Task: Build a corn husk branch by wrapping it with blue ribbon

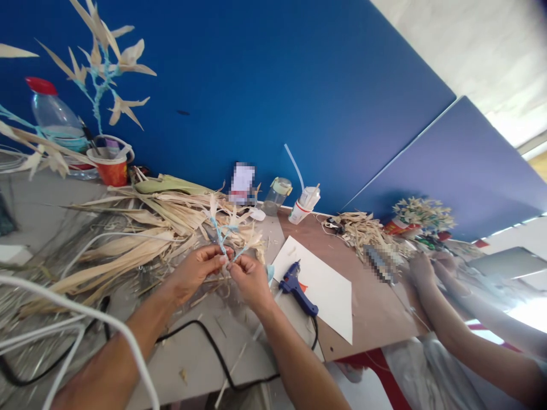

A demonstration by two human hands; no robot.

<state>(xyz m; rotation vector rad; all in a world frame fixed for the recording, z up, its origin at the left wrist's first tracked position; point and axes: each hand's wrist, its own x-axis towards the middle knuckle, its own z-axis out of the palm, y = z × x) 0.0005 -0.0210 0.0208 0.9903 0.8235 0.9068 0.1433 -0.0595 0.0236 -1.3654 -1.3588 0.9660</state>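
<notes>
A small branch wrapped in light blue [220,234], with pale husk flowers at its tips, stands up between my hands. My left hand [205,265] pinches its stem from the left. From the right, my right hand [249,277] is closed at the foot of a blue side twig, its fingertips close to the left ones. Dried corn husks [149,239] lie in a heap behind and left of my hands. To the right, a blue glue gun [297,289] rests on a white sheet [331,285].
Taller husk flowers [100,85] rise from a red cup [111,171] at the left, beside a red-capped bottle [55,117]. White cable loops [106,324] cross the lower left. A glass jar [277,196] and paper cup [299,212] stand behind. Another person's hands [423,270] work at the right.
</notes>
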